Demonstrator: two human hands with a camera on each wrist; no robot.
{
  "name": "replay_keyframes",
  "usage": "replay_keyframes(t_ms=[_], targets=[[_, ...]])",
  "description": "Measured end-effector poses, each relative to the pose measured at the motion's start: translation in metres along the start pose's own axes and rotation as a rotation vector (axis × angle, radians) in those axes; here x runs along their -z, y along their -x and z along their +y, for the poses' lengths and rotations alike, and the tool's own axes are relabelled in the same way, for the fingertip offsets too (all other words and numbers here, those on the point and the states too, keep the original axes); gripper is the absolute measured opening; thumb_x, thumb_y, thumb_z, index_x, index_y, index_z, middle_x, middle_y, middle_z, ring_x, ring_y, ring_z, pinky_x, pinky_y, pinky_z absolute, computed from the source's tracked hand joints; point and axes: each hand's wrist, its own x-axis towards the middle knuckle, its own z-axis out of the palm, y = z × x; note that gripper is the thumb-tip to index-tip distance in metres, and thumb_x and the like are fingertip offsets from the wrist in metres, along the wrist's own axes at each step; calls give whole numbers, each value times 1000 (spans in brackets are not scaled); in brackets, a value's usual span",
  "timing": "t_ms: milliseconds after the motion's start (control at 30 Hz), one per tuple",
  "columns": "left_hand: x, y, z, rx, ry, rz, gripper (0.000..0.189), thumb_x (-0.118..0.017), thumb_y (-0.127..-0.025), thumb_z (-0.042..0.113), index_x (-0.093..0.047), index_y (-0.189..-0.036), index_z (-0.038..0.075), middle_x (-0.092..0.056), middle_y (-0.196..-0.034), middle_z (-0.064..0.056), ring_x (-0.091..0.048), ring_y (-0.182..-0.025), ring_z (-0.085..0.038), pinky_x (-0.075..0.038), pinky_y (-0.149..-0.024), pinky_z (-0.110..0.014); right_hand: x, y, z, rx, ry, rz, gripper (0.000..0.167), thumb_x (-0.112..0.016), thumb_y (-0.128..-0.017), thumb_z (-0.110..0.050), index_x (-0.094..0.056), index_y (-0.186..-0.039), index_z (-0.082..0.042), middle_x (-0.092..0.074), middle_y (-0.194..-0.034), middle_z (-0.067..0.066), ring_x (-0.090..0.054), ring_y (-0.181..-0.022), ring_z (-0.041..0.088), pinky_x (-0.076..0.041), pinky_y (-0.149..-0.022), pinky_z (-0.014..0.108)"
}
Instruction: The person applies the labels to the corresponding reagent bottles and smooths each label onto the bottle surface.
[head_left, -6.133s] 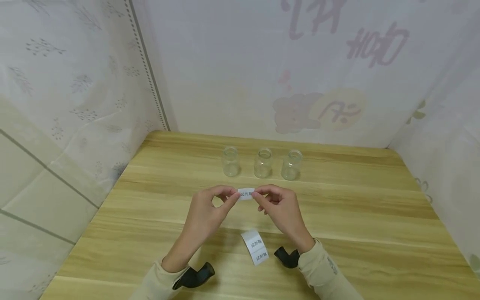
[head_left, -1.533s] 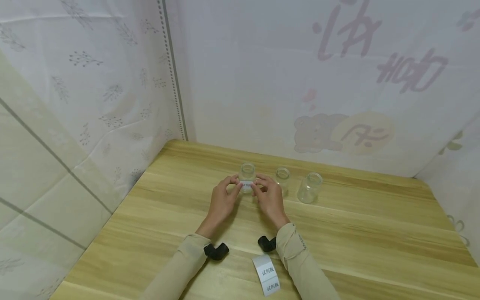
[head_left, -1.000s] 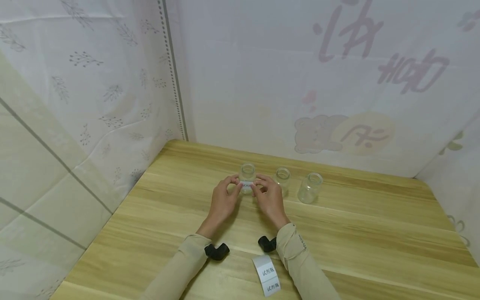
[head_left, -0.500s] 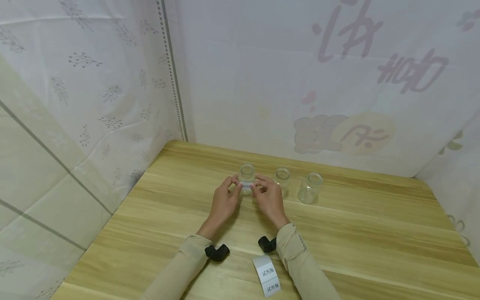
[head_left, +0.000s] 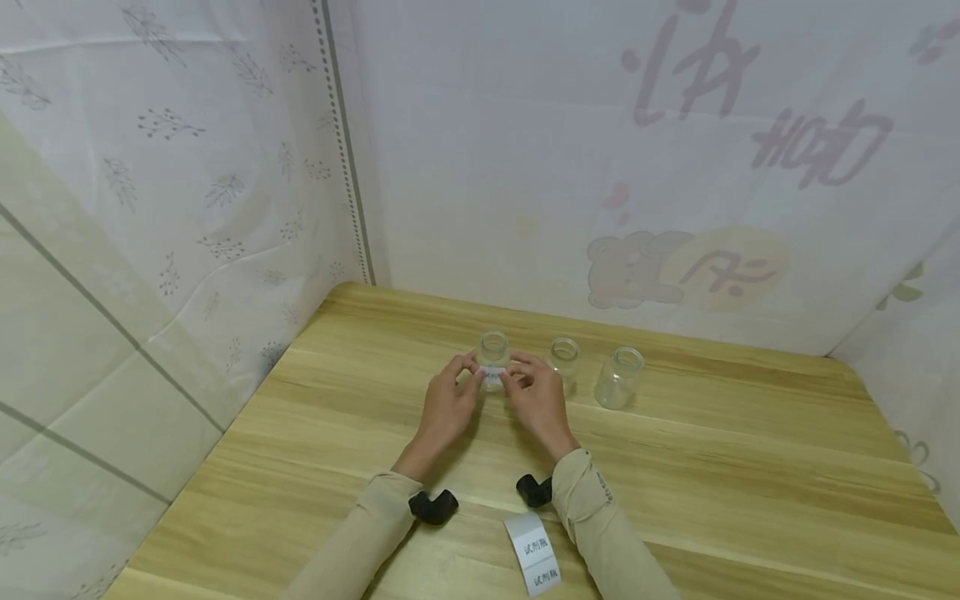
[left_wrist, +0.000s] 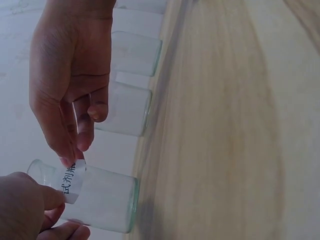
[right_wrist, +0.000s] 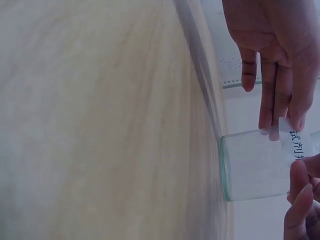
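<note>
A small white label (head_left: 492,374) with dark handwritten characters lies across the front of the leftmost clear glass jar (head_left: 493,344). My left hand (head_left: 450,402) pinches the label's left end between thumb and fingers. At the opposite end, my right hand (head_left: 537,402) pinches it the same way. The left wrist view has the label (left_wrist: 74,182) close against the jar's glass (left_wrist: 107,200), just below its neck. In the right wrist view, fingers of the left hand (right_wrist: 280,65) reach along the jar's side (right_wrist: 255,160). The jar is open at the top.
Two more open glass jars, a middle one (head_left: 564,354) and a right one (head_left: 619,379), stand to the right, the middle one partly behind my right hand. A strip with two labels (head_left: 534,554) lies on the wooden table (head_left: 735,467) near my right sleeve. Black curved pieces (head_left: 434,507) sit at both wrists.
Since the earliest frame, both hands have carried the label forward from above the table to the leftmost jar. Over the last second, hands, label and that jar have shifted only slightly nearer.
</note>
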Motion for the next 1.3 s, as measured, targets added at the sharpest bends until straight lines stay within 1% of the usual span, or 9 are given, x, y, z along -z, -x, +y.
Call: replay_keyframes(t_ms=[100,167,233,300,367,433,467,967,1300], targets=[[1,1,1,-4,2,-5,10,-62,-104,16,-58,-98,9,-61,-143,-17,-58,-131,-36,-42,-108,-63,1,0,0,-21,2,0,7,-77,-93,-7,-79,-88,-2,-69,-131,12,-69,-67,15,-52,-57,24],[1,1,1,-3,2,-17,11,-63,-104,18,-59,-100,9,-60,-143,-16,-72,-95,-28,-48,-101,-63,1,0,0,-36,-6,-1,7,-77,-93,-7,-79,-88,-2,-69,-131,11,-68,-67,14,-52,-55,23],[1,1,1,4,3,-26,12,-64,-104,20,-59,-101,9,-60,-144,-17,-61,-65,-19,-54,-88,-62,1,1,0,-49,-13,2,8,-77,-93,-8,-78,-87,-3,-70,-131,10,-68,-67,14,-51,-54,23],[1,0,1,7,-1,-28,14,-66,-104,22,-59,-101,10,-60,-144,-17,-62,-65,-20,-54,-87,-62,1,1,1,-57,-20,6,8,-77,-92,-8,-78,-86,-3,-70,-130,10,-68,-67,14,-51,-53,23],[1,0,1,12,0,-24,15,-68,-103,22,-60,-100,10,-60,-143,-18,-72,-94,-29,-54,-88,-61,2,1,1,-59,-19,8,9,-77,-92,-9,-78,-84,-4,-70,-130,11,-67,-67,14,-51,-54,24],[1,0,1,9,-5,-20,15,-69,-102,21,-61,-98,9,-61,-142,-19,-59,-130,-38,-46,-104,-61,2,1,1,-52,-14,9,10,-77,-91,-10,-77,-83,-4,-70,-129,12,-67,-68,15,-53,-56,25],[1,0,1,8,-10,-20,15,-69,-102,21,-61,-97,9,-61,-141,-20,-51,-138,-39,-43,-108,-62,2,1,1,-49,-13,8,11,-78,-91,-11,-77,-82,-4,-70,-129,12,-67,-68,15,-53,-57,25],[2,-2,4,-88,-42,-7,16,-71,-100,14,-61,-89,8,-65,-133,-22,-56,-132,-43,-39,-114,-58,4,0,-2,0,17,-14,14,-79,-93,-10,-78,-82,-1,-69,-131,15,-71,-70,17,-57,-65,32],[3,-2,3,-58,-56,-32,16,-70,-101,18,-60,-92,9,-64,-137,-21,-54,-134,-41,-40,-112,-58,7,0,-1,-71,-30,-38,16,-80,-93,-17,-78,-84,-4,-68,-133,9,-67,-67,14,-53,-56,26]])
